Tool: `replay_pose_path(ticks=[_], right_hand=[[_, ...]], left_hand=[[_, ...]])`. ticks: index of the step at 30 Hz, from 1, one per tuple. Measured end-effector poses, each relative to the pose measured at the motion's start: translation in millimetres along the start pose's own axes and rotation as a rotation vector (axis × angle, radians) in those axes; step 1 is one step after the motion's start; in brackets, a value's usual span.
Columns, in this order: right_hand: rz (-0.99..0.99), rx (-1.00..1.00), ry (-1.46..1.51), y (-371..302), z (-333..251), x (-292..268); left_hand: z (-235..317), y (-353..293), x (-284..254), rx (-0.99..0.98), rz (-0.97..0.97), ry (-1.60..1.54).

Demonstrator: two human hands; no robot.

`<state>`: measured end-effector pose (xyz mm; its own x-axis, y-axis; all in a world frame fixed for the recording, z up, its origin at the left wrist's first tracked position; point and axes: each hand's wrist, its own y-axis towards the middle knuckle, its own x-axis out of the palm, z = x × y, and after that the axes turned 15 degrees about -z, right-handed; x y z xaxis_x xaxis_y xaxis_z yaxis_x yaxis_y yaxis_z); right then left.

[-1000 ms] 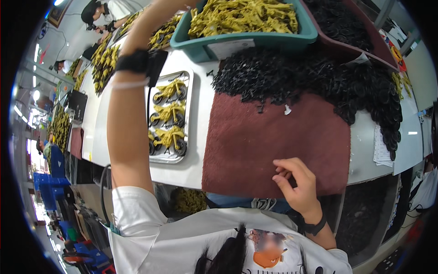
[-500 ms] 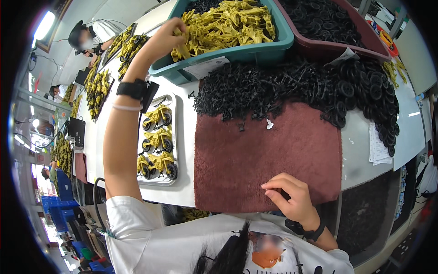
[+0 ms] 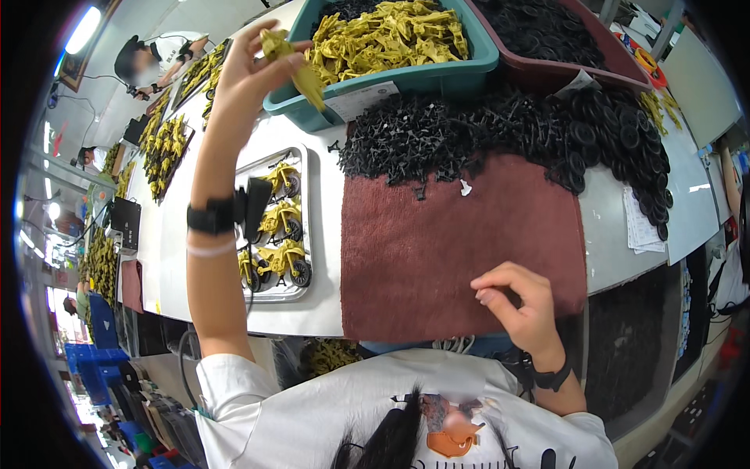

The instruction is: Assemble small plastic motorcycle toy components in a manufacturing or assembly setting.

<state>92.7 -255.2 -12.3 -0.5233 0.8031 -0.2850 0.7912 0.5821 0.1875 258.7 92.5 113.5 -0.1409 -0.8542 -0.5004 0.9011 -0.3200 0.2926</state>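
Landmark: dark red cloth, spread on the white surface; all places below refer to it.
Left hand: raised beyond the cloth's far left corner; thumb and fingers clamped on a yellow part.
Yellow part: task item, in the left hand, off the cloth to the far left; it tilts, one end pointing down toward the cloth.
Right hand: over the cloth's near right portion; fingers curled, thumb tip very close to forefinger tip. Cannot tell whether the tips meet.
Metal tray: left of the cloth, apart from it, partly hidden by the left arm.
Motorbike models: left of the cloth, in the tray; yellow bodies, black wheels.
Teal bin: beyond the cloth's far edge; heaped with yellow pieces.
Maroon bin: beyond the cloth, far right; filled with black rings.
Small black parts: loose heap covering the cloth's far edge.
Black wheels: heap at the cloth's far right corner, trailing off to its right.
White scrap: on the cloth, just near side of the black heap.
Paper sheets: right of the cloth, beside the wheels.
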Motion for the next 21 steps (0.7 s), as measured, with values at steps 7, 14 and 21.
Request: replay_pose_path(ticks=[7,14,21], right_hand=[[0.207,-0.176,0.413,31,-41,18],[0.111,-0.246,0.052,20,-30,22],[0.128,-0.333,-0.414,11,-39,36]], left_hand=[[60,-101,120,0.142,-0.654,-0.236],[63,-160,181,0.0,-0.262,-0.734],[66,-177,206,-0.432,-0.133,-1.286]])
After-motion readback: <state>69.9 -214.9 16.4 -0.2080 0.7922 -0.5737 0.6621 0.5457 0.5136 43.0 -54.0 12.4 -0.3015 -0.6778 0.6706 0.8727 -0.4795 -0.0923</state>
